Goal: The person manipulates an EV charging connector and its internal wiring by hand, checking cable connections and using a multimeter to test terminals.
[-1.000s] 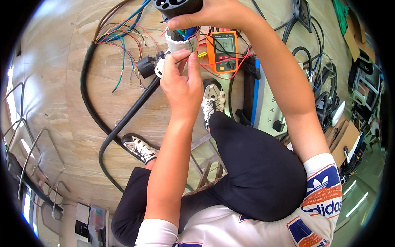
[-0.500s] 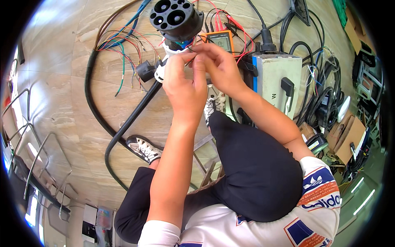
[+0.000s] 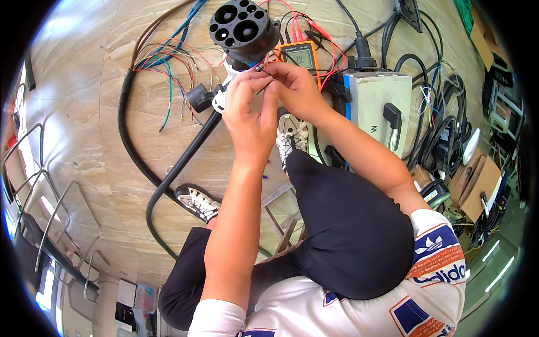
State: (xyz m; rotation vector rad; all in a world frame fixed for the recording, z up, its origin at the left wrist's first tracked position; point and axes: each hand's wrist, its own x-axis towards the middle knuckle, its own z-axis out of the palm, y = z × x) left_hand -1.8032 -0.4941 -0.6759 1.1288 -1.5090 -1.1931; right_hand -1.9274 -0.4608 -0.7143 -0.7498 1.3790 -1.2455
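A round black charging connector (image 3: 245, 28), with holes of several sizes in its face, points up at the top centre. Thin coloured wires come out beneath it, next to a white housing (image 3: 219, 101) on a thick black cable. My left hand (image 3: 250, 109) is closed just below the connector, its thumb and fingers pinched together. Against it, my right hand (image 3: 300, 92) pinches a thin wire (image 3: 259, 68) at the connector's underside. The fingers partly hide the wire, and its end between the two hands is too small to make out.
An orange multimeter (image 3: 303, 58) with red and black leads lies beyond my right hand. Right of it stands a pale metal box (image 3: 382, 106) with a black handle. Loose coloured wires (image 3: 168, 62) spread at left. Coiled cables (image 3: 443, 135) and cardboard (image 3: 480, 185) lie further right.
The connector has tilted and shifted slightly right. My right hand's fingers have moved a little, still close to the left, and the left hand has turned slightly. Both remain pinched.
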